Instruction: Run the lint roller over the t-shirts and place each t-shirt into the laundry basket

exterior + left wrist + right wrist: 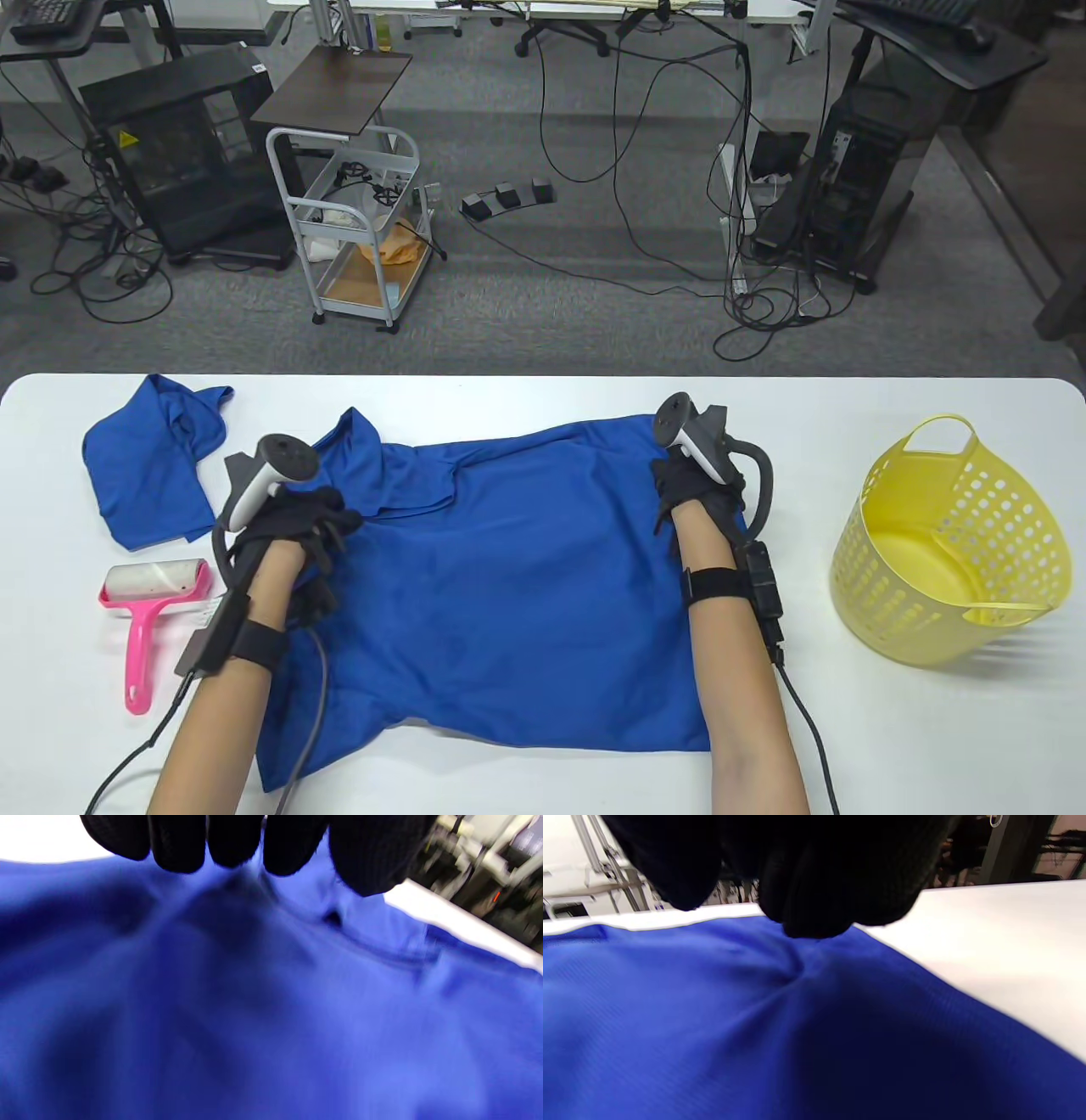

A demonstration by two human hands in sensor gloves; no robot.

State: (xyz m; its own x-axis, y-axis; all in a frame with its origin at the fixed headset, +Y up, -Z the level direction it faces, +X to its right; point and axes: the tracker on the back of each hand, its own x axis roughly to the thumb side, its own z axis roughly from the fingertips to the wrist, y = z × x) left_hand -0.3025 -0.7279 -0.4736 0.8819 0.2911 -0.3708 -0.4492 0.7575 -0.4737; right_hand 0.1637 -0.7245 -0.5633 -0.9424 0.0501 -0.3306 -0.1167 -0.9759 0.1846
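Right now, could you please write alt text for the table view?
Two gloved hands, left and right, grip a blue t-shirt spread on a white table. A pink lint roller and second crumpled blue shirt lie left; an empty yellow laundry basket stands right.

The setting is presenting as an office or lab workspace. Grey carpet tiles point(594, 280) are covering the floor, and black cables point(645, 170) are trailing across them. Desktop computer towers point(857, 195) are standing under a desk at right. A dark equipment cabinet point(182, 153) is sitting at left, beside a white wheeled utility cart point(361, 229) that is carrying a dark top panel. A foot pedal set point(507, 197) is lying on the carpet. Office chair bases point(564, 34) are showing at the far edge. A white surface point(543, 764) is occupying the foreground.
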